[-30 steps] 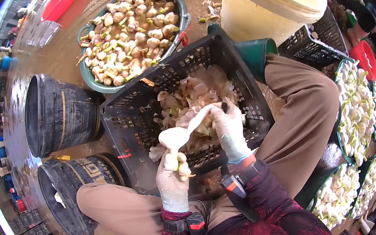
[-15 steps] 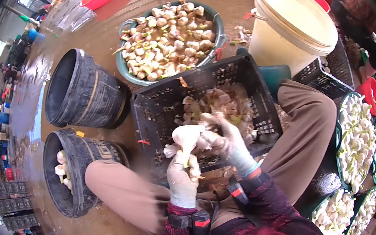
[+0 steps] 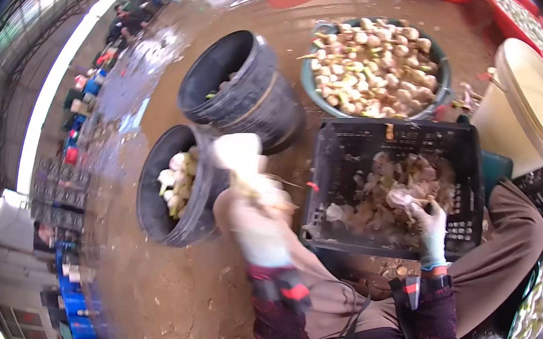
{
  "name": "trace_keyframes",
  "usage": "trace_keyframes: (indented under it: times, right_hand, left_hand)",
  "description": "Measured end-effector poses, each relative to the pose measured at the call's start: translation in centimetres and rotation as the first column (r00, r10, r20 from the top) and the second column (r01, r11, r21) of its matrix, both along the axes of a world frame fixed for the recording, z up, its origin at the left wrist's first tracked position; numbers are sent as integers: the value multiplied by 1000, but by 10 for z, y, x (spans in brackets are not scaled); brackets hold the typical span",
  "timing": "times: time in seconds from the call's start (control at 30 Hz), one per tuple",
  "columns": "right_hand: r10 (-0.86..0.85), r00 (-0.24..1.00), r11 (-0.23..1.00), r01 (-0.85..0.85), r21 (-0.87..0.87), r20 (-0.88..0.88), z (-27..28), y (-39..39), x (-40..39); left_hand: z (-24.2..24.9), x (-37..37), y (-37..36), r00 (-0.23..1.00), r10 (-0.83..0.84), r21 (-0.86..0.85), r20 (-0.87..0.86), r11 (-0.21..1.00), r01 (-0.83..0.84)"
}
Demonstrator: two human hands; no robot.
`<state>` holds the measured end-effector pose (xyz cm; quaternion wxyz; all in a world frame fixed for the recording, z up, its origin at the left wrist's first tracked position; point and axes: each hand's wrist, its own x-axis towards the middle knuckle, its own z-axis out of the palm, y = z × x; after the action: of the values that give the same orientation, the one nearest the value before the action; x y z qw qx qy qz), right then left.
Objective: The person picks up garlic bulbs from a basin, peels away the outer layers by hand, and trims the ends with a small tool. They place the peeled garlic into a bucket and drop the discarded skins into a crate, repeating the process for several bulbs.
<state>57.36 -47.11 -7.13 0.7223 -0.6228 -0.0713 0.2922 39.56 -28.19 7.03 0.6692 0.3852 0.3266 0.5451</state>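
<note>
My left hand (image 3: 253, 218), in a pale glove and blurred by motion, is closed around a peeled white garlic bulb (image 3: 236, 152). It is beside the front black bucket (image 3: 212, 182), which has several peeled bulbs (image 3: 178, 182) inside. My right hand (image 3: 432, 230), gloved too, is over the black plastic crate (image 3: 343, 138). Its fingers are closed on a pale, purplish piece of garlic skin (image 3: 405, 198). Loose garlic peelings (image 3: 374, 216) lie heaped in the crate under that hand.
Behind the crate stands a green tub (image 3: 306, 82) of unpeeled garlic (image 3: 379, 67). A second black bucket (image 3: 254, 93) leans near the first. A cream bucket (image 3: 523, 105) stands at the back right, and trays of white garlic (image 3: 539, 304) lie beside my right leg.
My hands have parted. The left has carried the bulb leftward towards the front bucket, while the right has stayed over the crate with skin in its fingers. The view has turned left.
</note>
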Motion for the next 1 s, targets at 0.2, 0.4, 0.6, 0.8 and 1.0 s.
trace_keyframes:
  times: [0.2,0.4,0.6,0.8,1.0]
  right_hand:
    - [89,982,961,-129,-244,-169,0,-4,4]
    - [201,968,911,-127,-392,152,-25,2,-3]
    - [199,972,930,-145,-339,129,-19,11,9]
    - [237,971,908,-210,-363,31,-6,9,22]
    - [16,998,986,-4,-164,68,-6,1,16]
  left_hand:
    - [-5,66,105,805,-457,145,379,888,436]
    - [-58,303,95,551,-704,-62,-448,639,767]
    - [-185,467,95,-394,-108,-407,-913,329,852]
    - [-200,481,122,-256,112,-259,-960,-13,966]
    - [-89,341,95,80,-687,-301,-722,417,857]
